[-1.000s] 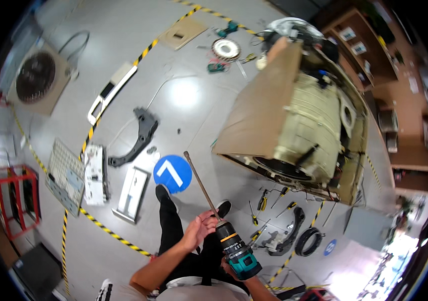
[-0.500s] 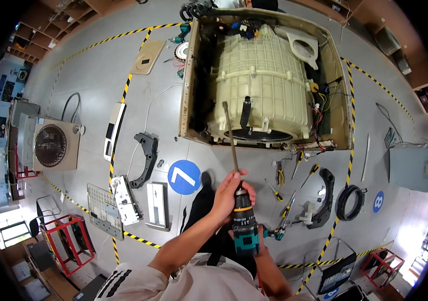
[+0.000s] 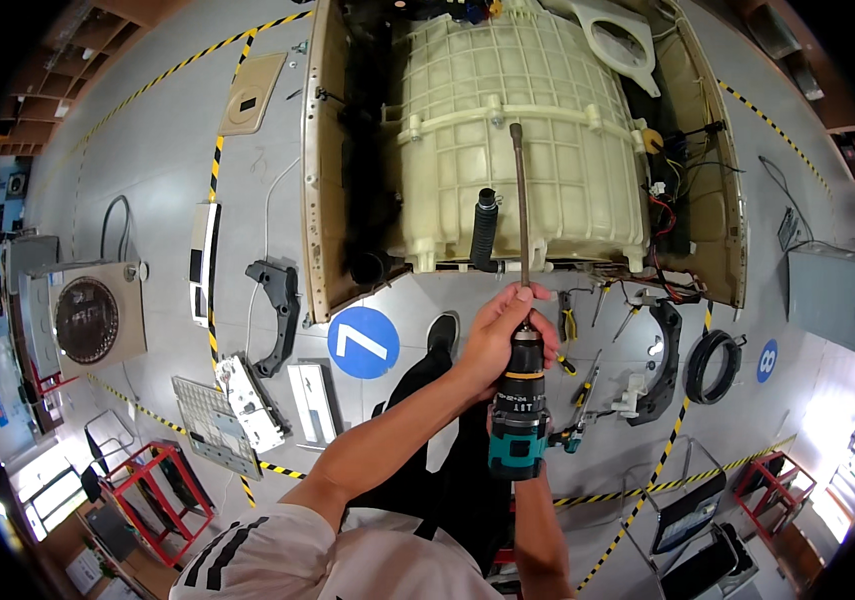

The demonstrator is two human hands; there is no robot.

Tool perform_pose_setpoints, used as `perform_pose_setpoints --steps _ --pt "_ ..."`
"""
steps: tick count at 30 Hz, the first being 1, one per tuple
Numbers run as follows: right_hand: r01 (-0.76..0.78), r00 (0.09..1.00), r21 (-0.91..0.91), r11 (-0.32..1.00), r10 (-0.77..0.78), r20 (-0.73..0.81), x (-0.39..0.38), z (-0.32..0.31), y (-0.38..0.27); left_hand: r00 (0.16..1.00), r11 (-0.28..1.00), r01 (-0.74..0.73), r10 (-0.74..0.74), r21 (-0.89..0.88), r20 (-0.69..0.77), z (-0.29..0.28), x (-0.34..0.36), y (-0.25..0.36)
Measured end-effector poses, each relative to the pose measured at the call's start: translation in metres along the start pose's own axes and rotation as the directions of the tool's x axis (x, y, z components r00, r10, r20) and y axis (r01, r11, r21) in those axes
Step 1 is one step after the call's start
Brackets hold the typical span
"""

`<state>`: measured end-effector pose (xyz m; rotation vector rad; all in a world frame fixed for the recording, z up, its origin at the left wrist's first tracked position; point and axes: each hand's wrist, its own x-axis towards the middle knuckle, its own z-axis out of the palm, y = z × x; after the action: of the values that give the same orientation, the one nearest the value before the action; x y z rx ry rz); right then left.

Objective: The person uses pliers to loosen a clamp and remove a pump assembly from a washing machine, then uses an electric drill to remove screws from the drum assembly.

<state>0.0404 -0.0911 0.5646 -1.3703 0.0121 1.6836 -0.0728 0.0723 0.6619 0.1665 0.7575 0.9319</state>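
Note:
My left hand [image 3: 492, 340] is closed around the lower end of a long metal driver bit [image 3: 522, 200], just above the chuck of a teal and black cordless drill [image 3: 518, 440]. From below, my right hand [image 3: 537, 480] holds the drill; the drill body hides most of its fingers. The bit's tip points away from me, over a cream ribbed washing machine tub [image 3: 537, 190]; whether it touches the tub I cannot tell. The tub lies inside an open beige cabinet [image 3: 324, 200]. A short black corrugated hose [image 3: 484, 232] stands on the tub's near side, left of the bit.
Dark curved counterweights [image 3: 275, 320] lie on both sides. Pliers [image 3: 569, 318], screwdrivers [image 3: 627, 320] and a black ring gasket [image 3: 714, 374] are on the floor at right. A white panel [image 3: 311, 405], a control board housing [image 3: 249, 400] and a front-loading door unit [image 3: 97, 315] are at left.
I have come closer to the cabinet, which now fills more of the view. The drill and both hands have shifted up and right, with the bit now farther over the tub.

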Motion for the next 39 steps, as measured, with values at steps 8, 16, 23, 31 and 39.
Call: perform_pose_setpoints --steps 8,16,23,31,39 --pt "-0.05 0.99 -0.037 0.998 0.054 0.13 0.011 0.025 -0.005 0.998 0.999 0.01 -0.006 0.05 -0.067 -0.023 0.009 0.008" --pt "-0.171 0.981 0.149 0.974 0.154 0.12 0.016 0.025 -0.002 0.999 0.999 0.03 -0.029 0.044 -0.025 -0.025 0.014 0.009" --pt "0.026 0.995 -0.316 0.948 0.006 0.101 0.015 0.05 -0.026 0.999 0.999 -0.007 0.009 0.04 -0.04 -0.025 0.016 0.005" --pt "0.301 0.951 -0.347 0.888 -0.256 0.171 0.024 0.034 -0.011 0.996 0.994 0.001 0.009 -0.111 0.089 -0.034 0.023 0.002" --pt "-0.098 0.99 0.069 0.993 0.091 0.104 0.024 0.051 -0.017 0.997 0.984 -0.007 0.021 0.18 -0.074 -0.024 0.025 0.009"
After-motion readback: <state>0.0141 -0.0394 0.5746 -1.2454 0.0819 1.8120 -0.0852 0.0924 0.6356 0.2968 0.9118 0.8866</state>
